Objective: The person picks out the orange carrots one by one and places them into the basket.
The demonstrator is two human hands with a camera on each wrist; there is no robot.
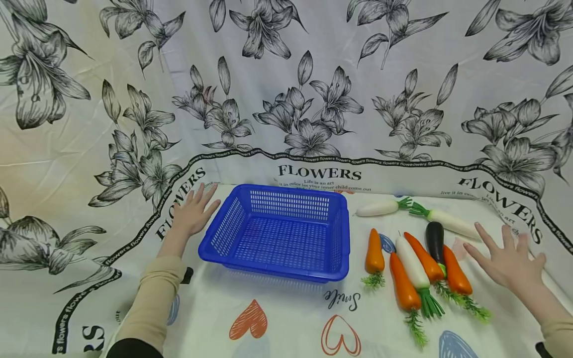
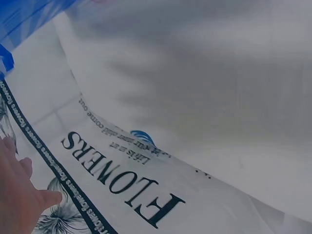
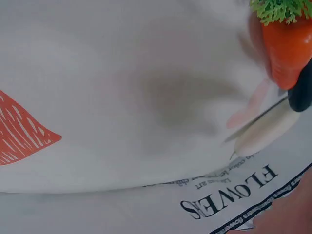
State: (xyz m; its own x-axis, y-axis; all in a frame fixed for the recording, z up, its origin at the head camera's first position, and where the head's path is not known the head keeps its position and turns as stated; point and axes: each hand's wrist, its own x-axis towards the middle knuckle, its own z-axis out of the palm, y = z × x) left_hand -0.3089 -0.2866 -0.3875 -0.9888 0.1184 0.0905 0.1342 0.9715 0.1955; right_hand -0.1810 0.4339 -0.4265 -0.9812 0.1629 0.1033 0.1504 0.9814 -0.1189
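Note:
In the head view my left hand [image 1: 192,211] is spread with straight fingers beside the left edge of a blue plastic basket [image 1: 273,274], holding nothing. My right hand [image 1: 512,258], fingers spread, hovers right of a group of vegetables and holds nothing. Nearest to it are an orange carrot [image 1: 455,273], a dark eggplant [image 1: 434,243] and a white radish [image 1: 454,223]. More carrots [image 1: 405,286] and a white radish [image 1: 413,261] lie to their left. One carrot [image 1: 374,251] lies apart, closer to the basket. Another white radish [image 1: 378,208] lies behind it.
The table is covered by a white cloth [image 1: 286,323] printed with hearts and words. Behind it hangs a floral curtain [image 1: 309,99] that also runs down the left side. The basket stands left of the vegetables, its inside bare.

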